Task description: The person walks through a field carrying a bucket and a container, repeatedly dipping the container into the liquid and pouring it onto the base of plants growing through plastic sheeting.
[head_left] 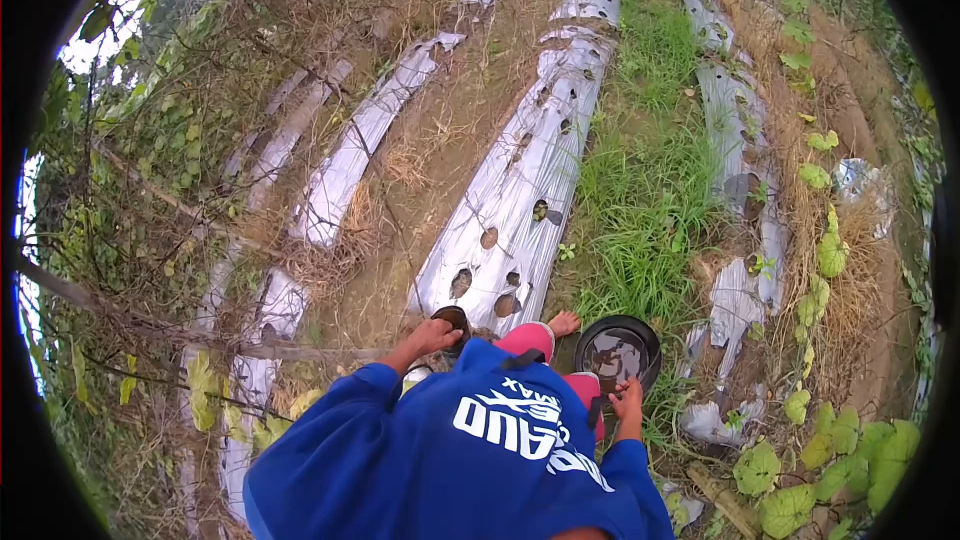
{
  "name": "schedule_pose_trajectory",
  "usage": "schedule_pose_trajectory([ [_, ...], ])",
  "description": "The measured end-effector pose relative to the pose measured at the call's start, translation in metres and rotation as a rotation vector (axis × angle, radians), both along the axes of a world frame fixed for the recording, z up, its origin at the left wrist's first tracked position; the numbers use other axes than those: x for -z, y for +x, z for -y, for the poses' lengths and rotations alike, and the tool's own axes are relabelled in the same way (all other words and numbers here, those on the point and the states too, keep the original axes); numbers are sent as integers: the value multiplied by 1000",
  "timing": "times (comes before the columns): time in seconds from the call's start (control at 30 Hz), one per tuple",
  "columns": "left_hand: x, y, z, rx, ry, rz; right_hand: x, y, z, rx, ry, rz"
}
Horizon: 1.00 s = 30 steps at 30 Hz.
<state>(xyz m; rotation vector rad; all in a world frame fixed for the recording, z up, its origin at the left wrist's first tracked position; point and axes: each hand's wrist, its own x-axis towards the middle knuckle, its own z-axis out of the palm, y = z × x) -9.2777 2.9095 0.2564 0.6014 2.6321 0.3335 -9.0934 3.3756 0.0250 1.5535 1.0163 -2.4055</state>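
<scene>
My left hand (430, 336), fingers closed, grips a small dark round thing (453, 318) like a cup or bowl, just beyond the sleeve of my blue top (420, 460). My right hand (627, 401) curls at the near rim of a round black basin (650, 345), fingers overlapping its edge. Wet-looking reflections show on the basin's inside. Between the hands are my legs in pinkish-red trousers (525, 339) and one bare foot (565, 323).
Ahead runs a bed under silvery plastic mulch (520, 175) with several holes. Green grass (640, 190) fills the strip on its right. More mulch strips (365, 135) lie on both sides. Dry branches (60, 285) crowd the left; leafy vines (830, 240) hang right.
</scene>
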Motion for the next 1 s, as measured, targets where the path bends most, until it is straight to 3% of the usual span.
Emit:
schedule_pose_trajectory([
  [1.0, 25, 39, 13, -217, 86, 111, -6, -9, -7, -136, -78, -19],
])
